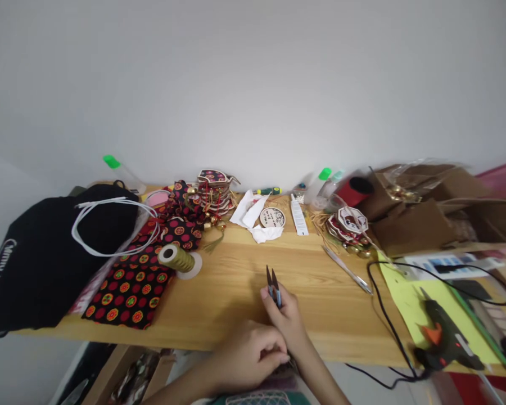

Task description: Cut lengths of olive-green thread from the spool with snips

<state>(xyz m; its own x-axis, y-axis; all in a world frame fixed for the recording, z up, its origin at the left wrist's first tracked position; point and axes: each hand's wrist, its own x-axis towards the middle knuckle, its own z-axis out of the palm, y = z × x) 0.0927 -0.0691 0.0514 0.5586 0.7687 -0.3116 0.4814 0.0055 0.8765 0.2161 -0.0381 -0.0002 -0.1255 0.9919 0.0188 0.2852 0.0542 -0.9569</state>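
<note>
My right hand (287, 314) grasps a pair of small thread snips (275, 281) with bluish handles and dark blades. The thumb lies along one side of the handles, and the two blade tips stand a little apart. The long axis of the snips goes away from me, towards the wall (253, 101), leaning slightly to the left. So the tips look away from my left hand (247, 350), which is lower, nearer to my body, and close beside the right wrist. Of my two hands, the right is the nearer to the snips, since it holds them; the left does not touch them. The left fingers are curled, with thumb and forefinger close together. Whether they pinch something thin, I cannot tell.

Both hands are near the front edge of the wooden tabletop (231, 281); the right is above the wood, while the left overlaps the edge in this view. Beyond the blade tips, a stretch of wood reaches up to the white paper (267, 233) and the round lettered disc (273, 217). To the left, the spool of olive thread (177, 259) bounds this room; to the right, the slanting silver pen-like tool (346, 270) and then the black cable (383, 306).
</note>
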